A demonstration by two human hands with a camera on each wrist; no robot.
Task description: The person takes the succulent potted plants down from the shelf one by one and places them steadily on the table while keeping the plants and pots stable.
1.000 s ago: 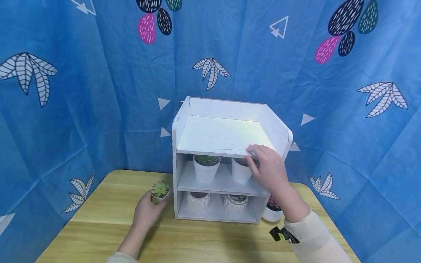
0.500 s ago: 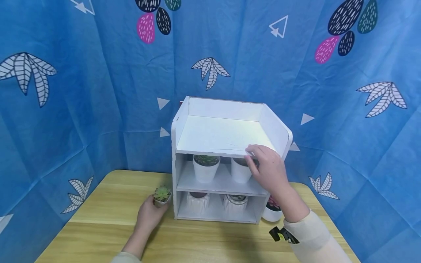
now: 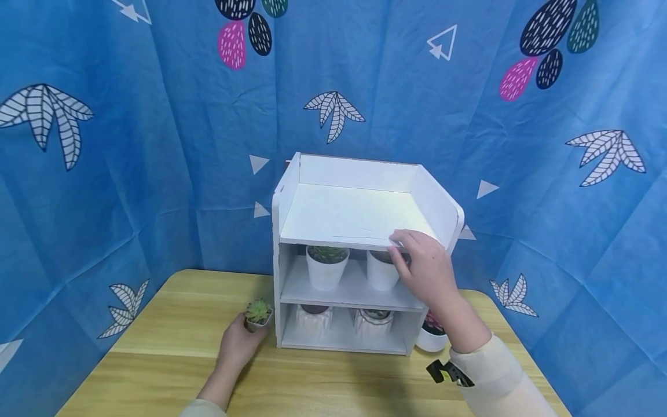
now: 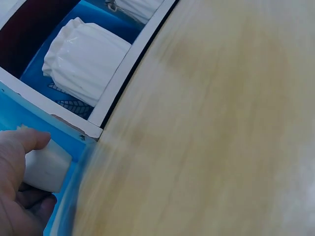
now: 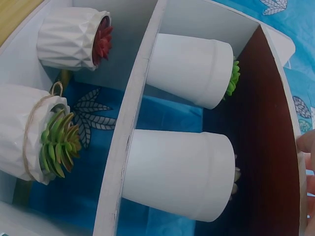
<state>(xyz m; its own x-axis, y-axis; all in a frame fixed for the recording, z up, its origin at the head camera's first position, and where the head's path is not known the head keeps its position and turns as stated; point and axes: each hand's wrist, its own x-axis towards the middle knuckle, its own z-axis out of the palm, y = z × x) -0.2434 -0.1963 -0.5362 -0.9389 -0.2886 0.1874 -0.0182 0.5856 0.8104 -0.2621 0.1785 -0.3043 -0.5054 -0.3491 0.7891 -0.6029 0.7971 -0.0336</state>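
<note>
My left hand (image 3: 239, 341) holds a small potted succulent (image 3: 259, 311) with pale green leaves, close to the left side of the white shelf unit (image 3: 354, 298). In the left wrist view, thumb and fingers lie around its white pot (image 4: 48, 167); the plant itself is mostly out of sight. My right hand (image 3: 424, 266) grips the front edge of the shelf's top board near the right end. Two smooth white pots (image 3: 326, 272) with plants stand on the middle level. Below them are two ridged white pots (image 5: 69, 39), one with a red succulent (image 5: 102, 42).
A white pot with a pink plant (image 3: 431, 336) stands on the wooden table (image 3: 333, 382), right of the shelf and partly hidden by my right forearm. Twine circles one ridged pot (image 5: 24, 132) on the bottom level. A blue patterned cloth (image 3: 375, 75) hangs behind and around.
My left hand has moved slightly right and down with the succulent, bringing it closer to the shelf's left side. My right hand has stayed on the top board.
</note>
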